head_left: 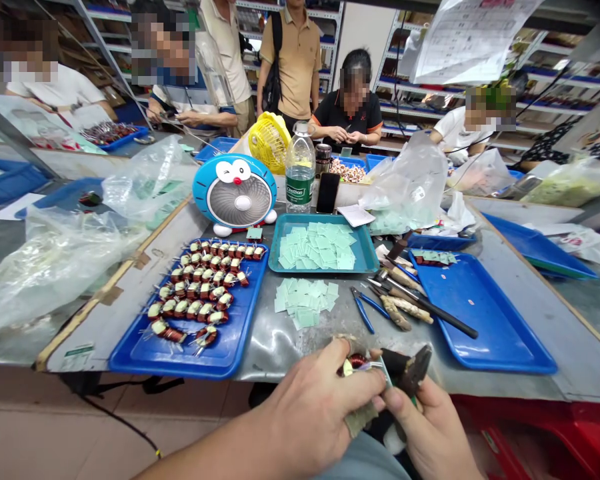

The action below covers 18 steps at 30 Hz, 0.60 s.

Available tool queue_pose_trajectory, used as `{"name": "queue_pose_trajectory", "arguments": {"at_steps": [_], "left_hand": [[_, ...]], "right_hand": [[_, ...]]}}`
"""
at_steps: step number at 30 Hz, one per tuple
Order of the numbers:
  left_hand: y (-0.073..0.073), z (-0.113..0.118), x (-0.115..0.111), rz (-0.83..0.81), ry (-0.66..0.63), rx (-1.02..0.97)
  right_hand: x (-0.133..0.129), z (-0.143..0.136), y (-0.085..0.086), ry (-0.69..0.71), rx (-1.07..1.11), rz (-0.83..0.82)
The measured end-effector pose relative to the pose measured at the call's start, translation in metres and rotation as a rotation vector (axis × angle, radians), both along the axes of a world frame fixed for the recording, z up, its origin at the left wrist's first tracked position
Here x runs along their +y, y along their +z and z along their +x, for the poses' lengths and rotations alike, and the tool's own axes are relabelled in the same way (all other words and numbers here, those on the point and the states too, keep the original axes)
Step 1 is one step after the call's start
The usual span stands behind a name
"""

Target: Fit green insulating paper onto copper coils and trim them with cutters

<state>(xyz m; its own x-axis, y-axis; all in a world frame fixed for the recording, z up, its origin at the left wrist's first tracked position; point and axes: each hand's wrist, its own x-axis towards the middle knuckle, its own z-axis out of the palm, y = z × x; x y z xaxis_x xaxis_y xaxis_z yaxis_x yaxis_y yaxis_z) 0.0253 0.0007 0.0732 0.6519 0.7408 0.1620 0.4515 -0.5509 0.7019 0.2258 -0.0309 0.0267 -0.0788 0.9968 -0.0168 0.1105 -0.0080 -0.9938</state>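
My left hand (325, 393) is closed around a copper-wound coil (359, 362) near the table's front edge. A thin pale green plate (386, 370) stands against the coil's wire ends. My right hand (427, 420) is closed on a dark-jawed tool (416, 370), its thumb touching the plate; the tool's handles are mostly hidden. Rows of similar coils (195, 290) lie in the left blue tray (185, 360). Loose green plates (306, 300) are piled on the metal table (275, 350), and more fill a teal tray (325, 265) behind them.
Blue-handled cutters (364, 312) and several hand tools (403, 293) lie right of the plates. The right blue tray (500, 333) has a few pieces at its back. A blue fan (237, 193) and a bottle (300, 170) stand behind. Several people are across the table.
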Motion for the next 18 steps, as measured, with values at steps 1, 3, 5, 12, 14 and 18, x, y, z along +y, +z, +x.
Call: {"name": "queue_pose_trajectory", "arguments": {"at_steps": [1, 3, 5, 12, 14, 18], "left_hand": [[0.0, 0.0, 0.0, -0.003, 0.003, -0.015], [0.0, -0.001, 0.001, -0.037, 0.016, -0.083], [0.003, -0.001, 0.002, -0.09, 0.022, -0.136], [0.011, -0.003, 0.003, -0.128, -0.035, -0.081], [0.01, -0.003, 0.002, -0.106, -0.043, -0.058], [0.006, -0.001, 0.003, -0.031, -0.071, -0.025]], "right_hand": [[0.0, 0.0, 0.0, 0.006, 0.015, -0.023], [0.0, 0.001, 0.001, 0.012, 0.027, -0.055], [0.001, 0.002, 0.002, 0.001, 0.016, -0.047], [-0.003, 0.003, 0.0, 0.042, 0.067, -0.076], [-0.005, 0.004, -0.002, 0.019, 0.072, -0.066], [-0.007, 0.009, -0.001, -0.043, -0.044, 0.058]]}}
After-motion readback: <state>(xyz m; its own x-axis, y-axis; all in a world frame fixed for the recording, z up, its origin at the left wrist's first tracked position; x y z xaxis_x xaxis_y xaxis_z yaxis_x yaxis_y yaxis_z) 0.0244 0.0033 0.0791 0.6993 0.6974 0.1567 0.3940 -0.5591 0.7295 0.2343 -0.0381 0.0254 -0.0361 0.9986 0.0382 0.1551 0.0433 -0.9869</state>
